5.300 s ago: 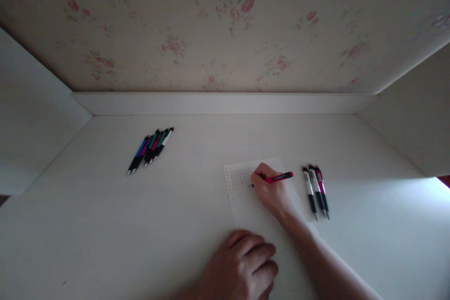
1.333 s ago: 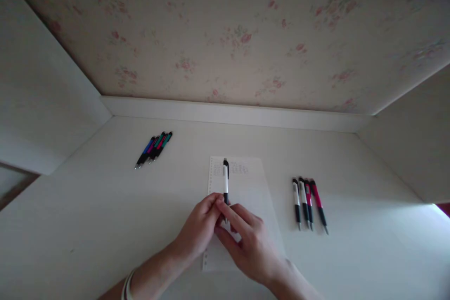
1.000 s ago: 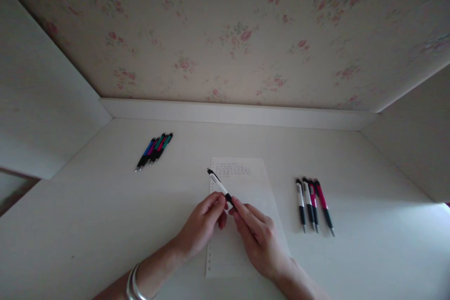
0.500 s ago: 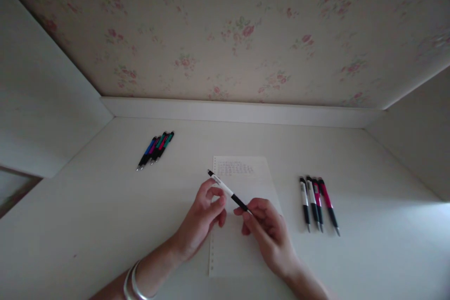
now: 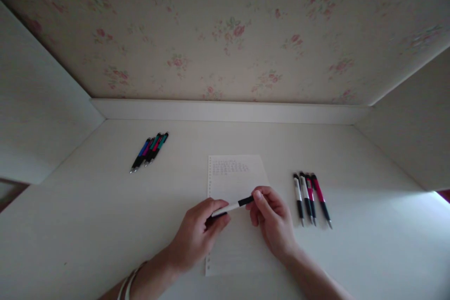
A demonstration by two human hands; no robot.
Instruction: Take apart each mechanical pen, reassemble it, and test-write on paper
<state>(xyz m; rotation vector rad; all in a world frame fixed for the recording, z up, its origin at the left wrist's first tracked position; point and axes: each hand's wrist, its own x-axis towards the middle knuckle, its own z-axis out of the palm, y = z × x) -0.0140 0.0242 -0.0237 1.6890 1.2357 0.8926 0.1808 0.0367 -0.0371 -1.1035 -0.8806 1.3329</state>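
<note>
A white-and-black pen lies almost level between both my hands, above a punched sheet of paper with faint writing near its top. My left hand pinches the pen's left end with thumb and fingers. My right hand pinches the black grip end at the right. Both hands hover over the middle of the sheet.
A bunch of blue, pink and teal pens lies at the back left of the white desk. Several white and red pens lie in a row right of the paper. Side panels and a floral back wall enclose the desk.
The red pen I wrote with now lies with the group at the right. A white pen came from the left bunch into my hands and has turned from upright to nearly level.
</note>
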